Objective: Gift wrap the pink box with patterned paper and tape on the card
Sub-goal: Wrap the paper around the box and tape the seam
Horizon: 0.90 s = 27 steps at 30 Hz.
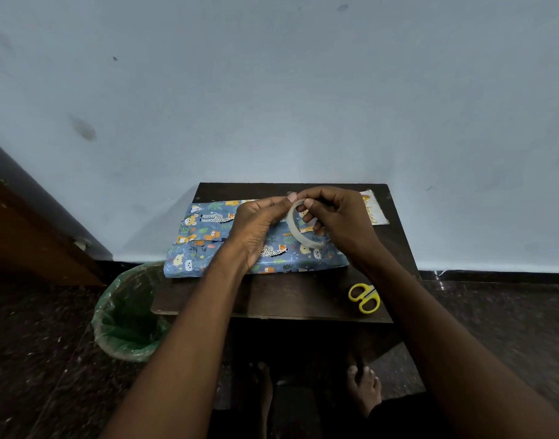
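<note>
Right hand [341,223] grips tape roll [305,228], left hand [259,229] apparently pinches its free end above patterned paper [208,245]; strip may self-stick if slackened

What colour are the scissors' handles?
Yellow. The scissors lie on the table, near its right front corner; the head view shows them.

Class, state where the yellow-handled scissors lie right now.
In the head view, the scissors lie on the dark table's near right part, beside the right forearm and nearer than the wrapped box.
</note>
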Motion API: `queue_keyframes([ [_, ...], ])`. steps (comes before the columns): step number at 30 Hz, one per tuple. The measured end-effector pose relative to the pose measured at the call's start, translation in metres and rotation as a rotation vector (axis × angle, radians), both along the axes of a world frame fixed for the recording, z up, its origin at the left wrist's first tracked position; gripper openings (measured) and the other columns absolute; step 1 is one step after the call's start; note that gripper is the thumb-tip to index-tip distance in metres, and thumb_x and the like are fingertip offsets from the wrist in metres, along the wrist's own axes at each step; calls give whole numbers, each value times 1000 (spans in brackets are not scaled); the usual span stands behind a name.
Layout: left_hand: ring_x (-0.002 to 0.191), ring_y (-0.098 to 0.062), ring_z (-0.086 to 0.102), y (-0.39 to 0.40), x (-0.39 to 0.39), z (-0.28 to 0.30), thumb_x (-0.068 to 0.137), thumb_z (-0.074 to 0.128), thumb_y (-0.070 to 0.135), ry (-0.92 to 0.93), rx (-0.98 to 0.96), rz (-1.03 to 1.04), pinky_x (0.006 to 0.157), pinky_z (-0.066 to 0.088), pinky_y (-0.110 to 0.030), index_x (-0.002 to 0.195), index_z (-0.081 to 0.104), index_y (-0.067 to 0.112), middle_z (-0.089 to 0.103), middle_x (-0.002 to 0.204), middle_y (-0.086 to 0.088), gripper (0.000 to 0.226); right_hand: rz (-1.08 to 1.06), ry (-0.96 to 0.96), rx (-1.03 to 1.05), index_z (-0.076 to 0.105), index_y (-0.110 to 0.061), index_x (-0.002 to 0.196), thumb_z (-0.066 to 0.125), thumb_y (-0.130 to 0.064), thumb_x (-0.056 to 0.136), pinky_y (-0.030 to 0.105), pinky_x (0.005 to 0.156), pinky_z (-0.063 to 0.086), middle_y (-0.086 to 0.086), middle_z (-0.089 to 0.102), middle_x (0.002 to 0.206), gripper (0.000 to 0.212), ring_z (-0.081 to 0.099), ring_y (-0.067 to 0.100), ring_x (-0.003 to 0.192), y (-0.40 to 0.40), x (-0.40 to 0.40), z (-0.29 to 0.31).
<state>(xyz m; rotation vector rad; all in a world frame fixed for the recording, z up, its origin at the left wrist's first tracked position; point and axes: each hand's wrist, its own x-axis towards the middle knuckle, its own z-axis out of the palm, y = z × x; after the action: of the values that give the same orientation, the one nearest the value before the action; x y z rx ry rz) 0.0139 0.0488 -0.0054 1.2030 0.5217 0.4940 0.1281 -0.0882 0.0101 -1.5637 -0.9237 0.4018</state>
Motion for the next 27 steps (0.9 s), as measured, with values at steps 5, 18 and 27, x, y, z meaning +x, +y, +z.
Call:
queue_keyframes([
  [5,98,-23,74,3,0,-1,78,84,27,-4,-52,-13,103,57,-35,106,81,-2,80,105,-18,41,-8,-33,-14,78,-18,103,60,-3,102,22,57,51,-2,77,84,24,68,11,69,2,-1,-1],
  [18,86,-13,76,4,1,3,95,70,0,5,-77,5,81,59,-18,107,76,-8,80,94,-11,15,-15,-66,-45,67,-10,106,65,-6,100,22,55,50,3,78,88,7,73,23,69,3,-1,-3],
  [27,81,-8,74,2,0,5,100,66,3,12,-89,-16,79,57,-16,100,75,-3,80,86,-5,11,-20,-71,-65,70,-13,101,67,-8,100,17,58,49,0,79,88,6,73,18,71,5,-2,-3],
])
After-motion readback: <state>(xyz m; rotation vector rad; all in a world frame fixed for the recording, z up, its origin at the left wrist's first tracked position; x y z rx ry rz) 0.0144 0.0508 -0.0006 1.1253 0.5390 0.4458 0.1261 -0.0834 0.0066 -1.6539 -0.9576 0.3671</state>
